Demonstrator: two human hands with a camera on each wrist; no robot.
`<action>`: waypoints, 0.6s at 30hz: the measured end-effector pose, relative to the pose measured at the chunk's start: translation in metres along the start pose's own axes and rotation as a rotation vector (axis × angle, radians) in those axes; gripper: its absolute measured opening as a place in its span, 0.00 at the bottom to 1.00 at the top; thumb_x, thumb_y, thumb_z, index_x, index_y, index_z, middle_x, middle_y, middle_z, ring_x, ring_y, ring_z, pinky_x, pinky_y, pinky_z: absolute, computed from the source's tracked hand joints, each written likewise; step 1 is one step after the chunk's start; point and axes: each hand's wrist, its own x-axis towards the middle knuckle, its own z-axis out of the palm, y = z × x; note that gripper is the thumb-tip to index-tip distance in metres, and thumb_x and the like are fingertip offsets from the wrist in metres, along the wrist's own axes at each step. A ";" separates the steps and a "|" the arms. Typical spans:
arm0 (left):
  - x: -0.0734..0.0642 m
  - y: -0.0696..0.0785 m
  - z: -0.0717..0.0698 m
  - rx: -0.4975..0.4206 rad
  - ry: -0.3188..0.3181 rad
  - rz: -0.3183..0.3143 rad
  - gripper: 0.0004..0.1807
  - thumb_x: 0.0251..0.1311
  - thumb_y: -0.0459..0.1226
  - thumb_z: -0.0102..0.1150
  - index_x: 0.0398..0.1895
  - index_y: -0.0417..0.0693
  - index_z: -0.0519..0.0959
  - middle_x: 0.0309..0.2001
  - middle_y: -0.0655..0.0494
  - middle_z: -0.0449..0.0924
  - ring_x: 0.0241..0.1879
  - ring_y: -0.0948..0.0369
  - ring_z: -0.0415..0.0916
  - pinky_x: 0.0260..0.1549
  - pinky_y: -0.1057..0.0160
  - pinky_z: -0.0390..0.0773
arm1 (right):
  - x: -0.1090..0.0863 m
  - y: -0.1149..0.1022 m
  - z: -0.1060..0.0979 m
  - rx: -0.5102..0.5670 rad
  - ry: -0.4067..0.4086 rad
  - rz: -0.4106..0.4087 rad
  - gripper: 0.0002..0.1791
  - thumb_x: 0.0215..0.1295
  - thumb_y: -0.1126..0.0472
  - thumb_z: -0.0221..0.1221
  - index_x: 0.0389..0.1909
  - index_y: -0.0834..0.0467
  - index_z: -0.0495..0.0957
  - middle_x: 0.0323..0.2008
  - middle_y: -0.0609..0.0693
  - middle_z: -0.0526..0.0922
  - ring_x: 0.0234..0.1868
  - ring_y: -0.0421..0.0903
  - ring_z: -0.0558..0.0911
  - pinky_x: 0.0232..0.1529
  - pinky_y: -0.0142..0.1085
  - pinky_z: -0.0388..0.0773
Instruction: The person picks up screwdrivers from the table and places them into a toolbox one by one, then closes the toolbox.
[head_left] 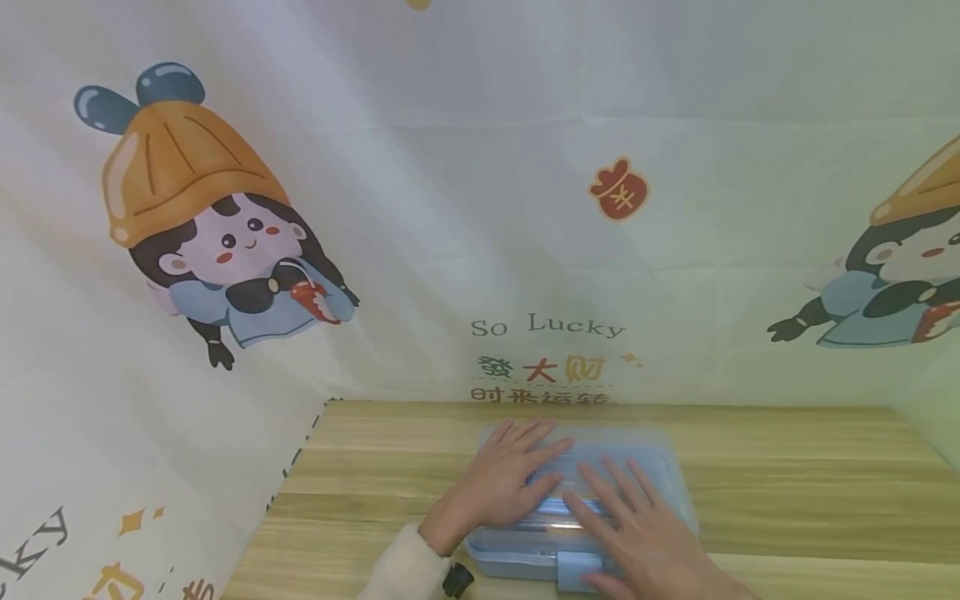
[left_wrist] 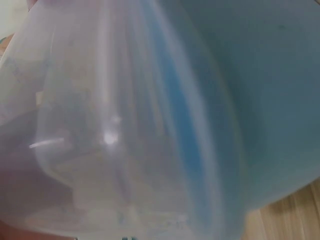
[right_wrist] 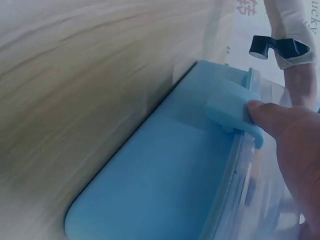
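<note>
A blue plastic box [right_wrist: 160, 160] with a see-through lid [head_left: 671, 458] sits at the front of the table. My left hand [head_left: 506, 479] rests on the lid's left part, its fingers spread. On the right part lies my right hand [head_left: 645, 537], fingers also straight and spread, thumb low at the front. In the right wrist view that thumb touches a light blue latch [right_wrist: 225, 107], which stands out at an angle from the box's front. The left wrist view shows the lid [left_wrist: 125, 125] and blue side close up and blurred. What lies inside is unclear.
The box stands on a wood-grain tabletop [head_left: 787, 475]. Behind it and on the left hangs a pale printed cloth [head_left: 450, 208] with cartoon figures and lettering. A black strap piece [head_left: 457, 579] sits at the left sleeve's cuff [head_left: 412, 567].
</note>
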 end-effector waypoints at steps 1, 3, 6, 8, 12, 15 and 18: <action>0.000 0.000 0.000 0.001 0.001 0.001 0.27 0.75 0.53 0.37 0.74 0.64 0.64 0.77 0.55 0.55 0.76 0.52 0.51 0.74 0.42 0.46 | 0.000 0.000 0.000 -0.008 -0.015 0.012 0.43 0.68 0.27 0.42 0.69 0.56 0.65 0.66 0.64 0.70 0.63 0.65 0.71 0.77 0.49 0.28; 0.000 0.000 0.000 0.007 0.004 0.002 0.27 0.75 0.53 0.38 0.74 0.63 0.64 0.77 0.55 0.55 0.76 0.52 0.51 0.74 0.42 0.46 | -0.001 0.000 -0.001 -0.025 -0.039 0.031 0.45 0.64 0.25 0.46 0.69 0.55 0.64 0.67 0.64 0.69 0.63 0.67 0.70 0.77 0.49 0.25; 0.000 0.000 0.000 0.019 0.013 0.007 0.26 0.75 0.52 0.39 0.74 0.63 0.64 0.77 0.54 0.56 0.76 0.52 0.52 0.74 0.41 0.48 | -0.002 0.000 -0.001 -0.048 -0.068 0.038 0.50 0.59 0.24 0.50 0.72 0.54 0.61 0.67 0.64 0.68 0.64 0.66 0.71 0.76 0.49 0.23; 0.000 0.000 0.001 0.021 0.017 0.010 0.26 0.75 0.52 0.39 0.74 0.63 0.65 0.77 0.53 0.56 0.76 0.51 0.53 0.73 0.41 0.48 | -0.002 0.000 -0.002 -0.062 -0.085 0.037 0.53 0.56 0.23 0.51 0.73 0.54 0.59 0.67 0.64 0.68 0.64 0.66 0.71 0.76 0.49 0.23; 0.000 0.000 0.001 0.012 0.016 0.007 0.27 0.75 0.52 0.39 0.74 0.63 0.65 0.76 0.54 0.56 0.76 0.51 0.53 0.73 0.41 0.48 | -0.002 -0.001 -0.002 -0.073 -0.106 0.041 0.54 0.54 0.22 0.51 0.72 0.55 0.59 0.67 0.63 0.69 0.64 0.65 0.71 0.76 0.49 0.23; 0.000 0.000 0.001 0.010 0.014 0.006 0.27 0.75 0.52 0.39 0.74 0.63 0.65 0.77 0.54 0.56 0.76 0.51 0.52 0.74 0.41 0.48 | -0.001 -0.002 -0.002 -0.081 -0.115 0.044 0.53 0.53 0.21 0.51 0.70 0.55 0.61 0.67 0.63 0.70 0.64 0.65 0.72 0.76 0.49 0.22; 0.000 0.000 0.001 0.010 0.015 0.008 0.27 0.75 0.53 0.39 0.74 0.63 0.65 0.77 0.54 0.56 0.76 0.51 0.52 0.74 0.41 0.48 | -0.001 -0.002 -0.002 -0.088 -0.118 0.044 0.52 0.52 0.21 0.52 0.68 0.55 0.62 0.66 0.63 0.71 0.64 0.65 0.72 0.76 0.50 0.22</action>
